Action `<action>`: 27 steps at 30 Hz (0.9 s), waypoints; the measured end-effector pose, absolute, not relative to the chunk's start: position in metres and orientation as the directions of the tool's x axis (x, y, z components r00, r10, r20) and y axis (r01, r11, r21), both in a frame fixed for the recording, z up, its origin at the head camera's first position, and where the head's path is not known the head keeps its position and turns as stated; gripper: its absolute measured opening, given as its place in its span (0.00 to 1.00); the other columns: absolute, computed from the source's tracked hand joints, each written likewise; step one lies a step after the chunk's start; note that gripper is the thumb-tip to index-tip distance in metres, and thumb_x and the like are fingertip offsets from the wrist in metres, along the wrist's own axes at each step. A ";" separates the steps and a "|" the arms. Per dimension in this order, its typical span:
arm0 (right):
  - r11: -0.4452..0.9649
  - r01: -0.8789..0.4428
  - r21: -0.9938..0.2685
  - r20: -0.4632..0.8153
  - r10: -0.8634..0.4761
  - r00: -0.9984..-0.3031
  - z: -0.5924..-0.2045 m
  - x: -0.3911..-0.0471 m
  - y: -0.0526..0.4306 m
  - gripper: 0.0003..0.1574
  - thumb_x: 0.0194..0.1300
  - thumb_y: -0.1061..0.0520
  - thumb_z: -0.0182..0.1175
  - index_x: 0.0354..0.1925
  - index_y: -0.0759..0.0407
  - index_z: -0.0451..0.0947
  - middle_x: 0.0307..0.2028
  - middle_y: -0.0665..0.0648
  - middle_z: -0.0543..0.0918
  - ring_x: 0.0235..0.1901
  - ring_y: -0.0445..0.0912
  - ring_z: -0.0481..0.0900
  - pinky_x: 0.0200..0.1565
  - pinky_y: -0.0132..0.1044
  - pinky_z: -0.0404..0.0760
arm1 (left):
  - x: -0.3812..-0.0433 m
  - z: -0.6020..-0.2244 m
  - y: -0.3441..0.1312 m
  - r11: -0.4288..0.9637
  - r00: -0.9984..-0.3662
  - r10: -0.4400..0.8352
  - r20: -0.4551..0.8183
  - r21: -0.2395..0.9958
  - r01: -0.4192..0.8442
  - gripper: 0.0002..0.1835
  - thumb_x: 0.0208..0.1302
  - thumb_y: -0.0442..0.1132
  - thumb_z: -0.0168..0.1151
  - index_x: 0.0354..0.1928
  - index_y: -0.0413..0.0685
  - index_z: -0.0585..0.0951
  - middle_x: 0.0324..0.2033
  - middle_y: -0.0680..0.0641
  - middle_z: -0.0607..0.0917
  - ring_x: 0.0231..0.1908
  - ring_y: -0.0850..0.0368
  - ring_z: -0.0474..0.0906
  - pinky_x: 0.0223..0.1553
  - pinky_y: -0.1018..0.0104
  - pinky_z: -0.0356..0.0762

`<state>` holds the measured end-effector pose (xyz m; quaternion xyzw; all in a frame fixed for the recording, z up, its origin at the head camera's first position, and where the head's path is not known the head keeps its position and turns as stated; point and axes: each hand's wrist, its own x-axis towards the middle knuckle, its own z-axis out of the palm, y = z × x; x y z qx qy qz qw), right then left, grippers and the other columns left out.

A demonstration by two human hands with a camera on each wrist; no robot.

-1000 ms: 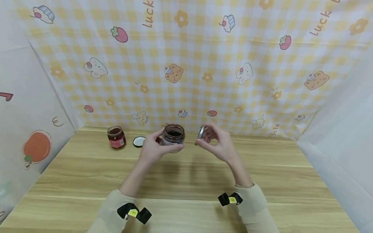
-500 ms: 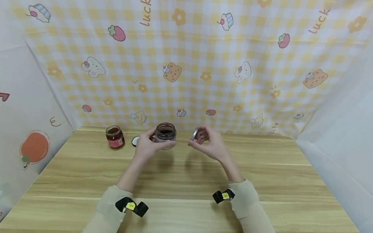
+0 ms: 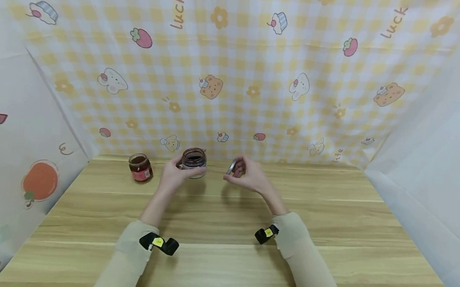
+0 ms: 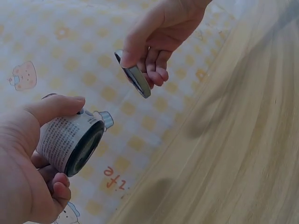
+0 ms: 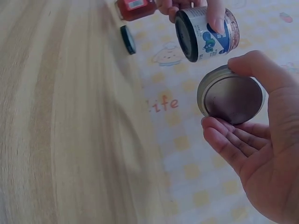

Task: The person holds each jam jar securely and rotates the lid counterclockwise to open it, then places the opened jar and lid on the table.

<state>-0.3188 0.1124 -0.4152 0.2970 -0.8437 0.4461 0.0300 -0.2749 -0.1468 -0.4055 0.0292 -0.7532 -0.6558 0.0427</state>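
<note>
My left hand [image 3: 173,175] grips an open glass jar [image 3: 194,159] with dark residue round its rim and a white and blue label [image 5: 216,39]. Its shadow falls on the wood below. To the right, my right hand [image 3: 251,176] pinches a round silver metal lid [image 3: 231,167] by its edge, tilted nearly upright. The lid's inner face [image 5: 233,99] shows in the right wrist view, and a short gap parts it from the jar. In the left wrist view the jar's dark base [image 4: 85,148] and printed text are visible, with the lid [image 4: 135,78] beyond.
A second open jar [image 3: 141,168], with a red label and dark red contents, stands on the wooden table [image 3: 221,267] at the back left. Another lid [image 5: 127,40] lies near it, hidden by my left hand in the head view. A checked cloth [image 3: 239,64] hangs behind.
Both hands have moved left, carrying the jar and the silver lid, with the gap between them much the same. The lid on the table has gone out of sight behind my left hand.
</note>
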 end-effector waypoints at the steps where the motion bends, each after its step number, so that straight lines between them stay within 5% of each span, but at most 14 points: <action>1: 0.431 -0.523 -0.736 0.308 -0.474 -0.825 -0.416 -0.320 0.111 0.34 0.58 0.51 0.74 0.55 0.66 0.72 0.37 0.57 0.83 0.36 0.44 0.82 0.41 0.35 0.82 | -0.276 -0.407 -0.148 0.142 -0.994 -0.104 0.027 0.990 0.012 0.39 0.48 0.47 0.83 0.63 0.47 0.78 0.57 0.43 0.81 0.58 0.49 0.75 0.62 0.55 0.69; 16: 0.517 -0.496 -0.698 0.212 -0.512 -0.832 -0.432 -0.334 0.089 0.34 0.53 0.53 0.75 0.51 0.67 0.71 0.34 0.55 0.82 0.32 0.42 0.79 0.38 0.32 0.80 | -0.286 -0.418 -0.157 0.283 -0.990 -0.143 -0.001 0.958 -0.042 0.44 0.47 0.46 0.83 0.68 0.46 0.75 0.62 0.40 0.78 0.65 0.44 0.69 0.68 0.50 0.62; 27: 0.526 -0.469 -0.710 0.169 -0.518 -0.838 -0.442 -0.335 0.077 0.36 0.51 0.58 0.77 0.52 0.70 0.70 0.37 0.57 0.82 0.35 0.44 0.80 0.40 0.31 0.81 | -0.292 -0.431 -0.160 0.379 -0.990 -0.137 -0.037 0.921 -0.086 0.42 0.49 0.43 0.82 0.66 0.37 0.74 0.60 0.35 0.79 0.63 0.40 0.72 0.65 0.49 0.67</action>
